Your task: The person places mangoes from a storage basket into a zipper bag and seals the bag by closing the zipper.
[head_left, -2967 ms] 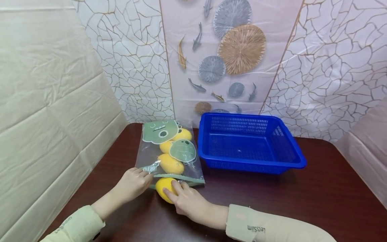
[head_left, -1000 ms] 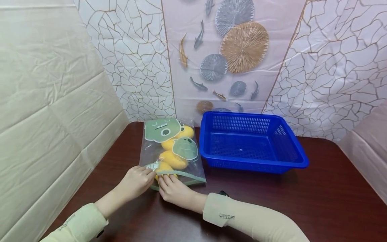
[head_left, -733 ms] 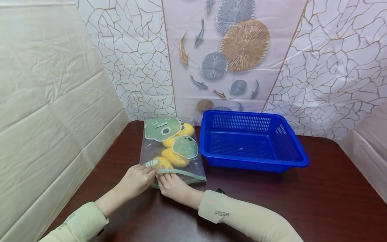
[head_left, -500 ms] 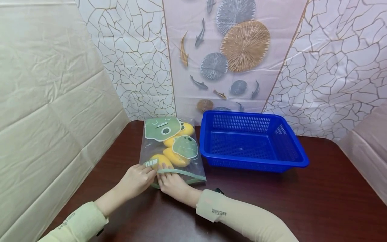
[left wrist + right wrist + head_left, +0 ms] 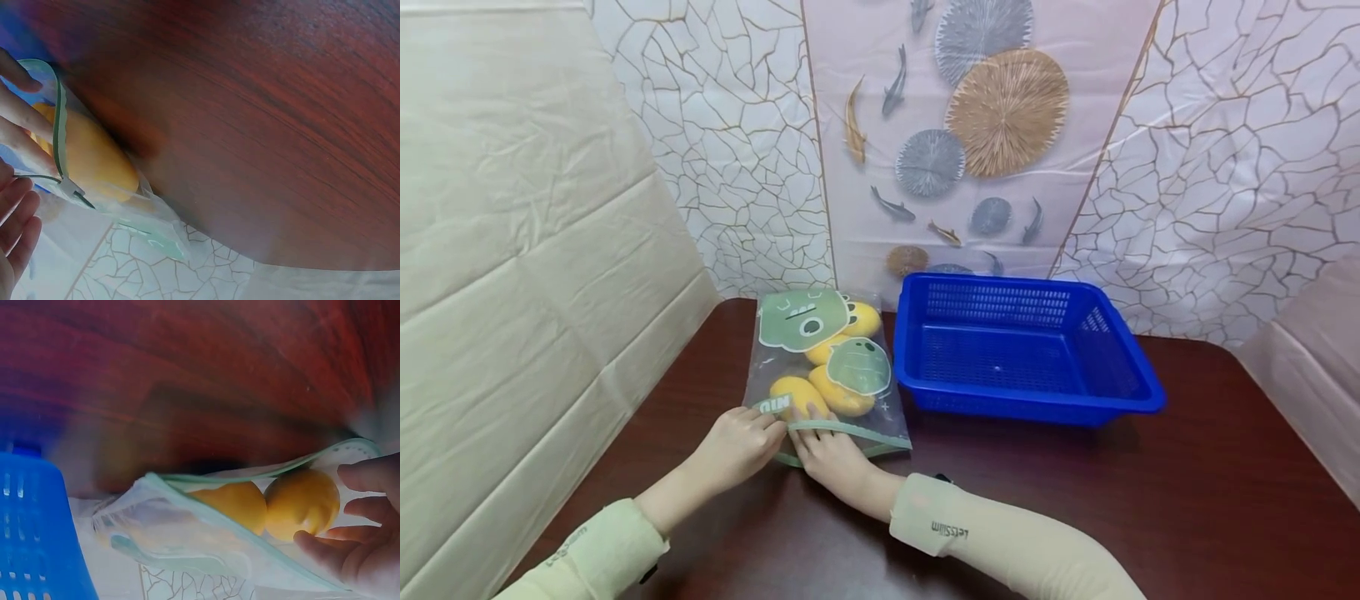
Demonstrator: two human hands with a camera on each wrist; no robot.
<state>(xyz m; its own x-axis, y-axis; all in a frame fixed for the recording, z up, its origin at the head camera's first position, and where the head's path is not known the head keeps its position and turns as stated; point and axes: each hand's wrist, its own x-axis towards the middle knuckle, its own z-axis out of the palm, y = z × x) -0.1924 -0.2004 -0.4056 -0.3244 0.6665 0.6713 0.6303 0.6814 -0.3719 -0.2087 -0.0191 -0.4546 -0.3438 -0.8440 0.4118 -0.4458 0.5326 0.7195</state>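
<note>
A clear zip bag (image 5: 763, 367) with green cartoon prints lies on the table, its green-edged mouth facing me. Several yellow mangoes (image 5: 841, 393) are inside it. My left hand (image 5: 741, 446) pinches the left corner of the mouth, near the white zip slider (image 5: 71, 189) in the left wrist view. My right hand (image 5: 833, 462) has its fingers inside the mouth, under the upper layer, by the nearest mango (image 5: 793, 395). In the right wrist view, that hand's fingers are spread beside the mango (image 5: 303, 503) and grip nothing.
A blue perforated plastic basket (image 5: 1022, 404) stands right of the bag, with no fruit in it. The dark red-brown table (image 5: 1210, 467) extends to the right and in front. Patterned cloth (image 5: 737, 167) hangs behind, and pale cloth (image 5: 550, 250) borders the left.
The mango that my right hand held at the bag's mouth has gone inside and moved deeper. My right fingers have since come off it. The left hand keeps its hold on the corner.
</note>
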